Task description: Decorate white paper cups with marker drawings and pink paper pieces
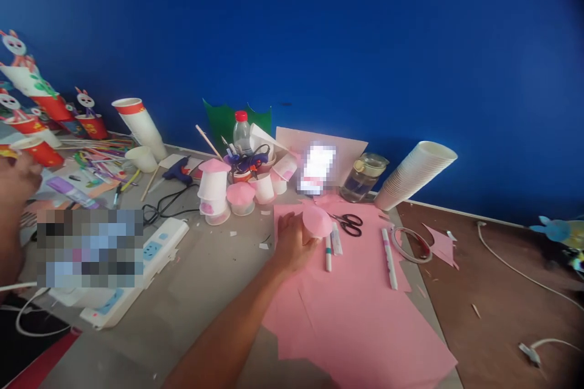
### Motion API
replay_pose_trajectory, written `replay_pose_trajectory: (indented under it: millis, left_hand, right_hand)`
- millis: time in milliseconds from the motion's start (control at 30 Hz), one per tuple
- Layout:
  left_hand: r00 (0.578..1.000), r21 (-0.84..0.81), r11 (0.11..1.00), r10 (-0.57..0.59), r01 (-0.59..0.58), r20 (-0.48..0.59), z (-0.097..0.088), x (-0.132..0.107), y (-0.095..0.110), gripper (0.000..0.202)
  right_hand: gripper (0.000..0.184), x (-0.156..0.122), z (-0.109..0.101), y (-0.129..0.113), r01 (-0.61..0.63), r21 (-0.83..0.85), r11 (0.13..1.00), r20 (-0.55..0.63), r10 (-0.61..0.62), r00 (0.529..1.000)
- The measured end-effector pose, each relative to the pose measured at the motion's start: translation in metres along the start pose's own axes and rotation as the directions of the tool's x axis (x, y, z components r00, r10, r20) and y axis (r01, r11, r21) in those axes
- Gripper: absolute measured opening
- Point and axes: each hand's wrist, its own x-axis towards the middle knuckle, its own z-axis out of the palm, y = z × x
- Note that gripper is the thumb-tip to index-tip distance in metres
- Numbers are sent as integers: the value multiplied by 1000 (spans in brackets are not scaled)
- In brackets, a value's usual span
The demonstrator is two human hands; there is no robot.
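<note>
The left hand [294, 242] is clamping its fingers on a pink-topped cup [317, 220] at their right, above pink paper [360, 328]; this is lying on a grey table [201, 292], a blue wall [319, 42] rising at the far side.

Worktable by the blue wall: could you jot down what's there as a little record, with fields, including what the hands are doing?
Left hand: holding a small pink cone-topped piece
Right hand: not in view
Beneath the hand: pink paper
Lying on the paper: black-handled scissors, white markers
Left of the hand: pink-topped cups, white power strip
Back right: leaning cup stack beside a glass jar
Far left: another person's hand
</note>
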Motion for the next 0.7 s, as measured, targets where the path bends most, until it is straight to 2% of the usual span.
replay_pose_trajectory:
  millis: [100,200,233,267,300,367,433,500,567,700]
  left_hand:
    - [999,-49,999,-8,6,-34,0,0,-1,42]
    - [996,-142,990,-38,26,-85,-3,1,-2,34]
    - [995,-164,986,-40,24,-96,-5,2,-1,36]
    - [994,-187,982,-42,22,-103,-6,3,-1,41]
    - [993,-208,978,-49,25,-111,-7,4,0,42]
    - [990,-290,956,-86,50,-113,-10,4,4,44]
    - [994,-428,902,-99,66,-56,-12,3,8,43]
    - [995,-563,822,-99,81,-2,-13,2,12,44]
    - [991,-655,743,-94,136,98,-14,0,15,40]
    - [953,-764,590,-30,261,302,-18,-2,18,35]
  right_hand:
    - [47,5,-24,-8,-97,52,994,-51,100,994]
    - [37,21,-53,1,-155,27,988,-116,157,981]
    - [32,29,-61,9,-226,44,973,-258,229,939]
    - [30,36,-69,20,-284,64,957,-405,285,869]
    - [30,41,-75,33,-324,83,943,-496,321,807]
    - [33,48,-82,60,-353,159,922,-549,380,744]
    - [40,48,-82,84,-370,231,900,-500,436,748]
    - [45,46,-77,101,-344,294,892,-432,445,785]
    - [46,44,-71,110,-277,375,885,-389,422,819]
    - [48,45,-70,116,-204,479,854,-334,392,857]
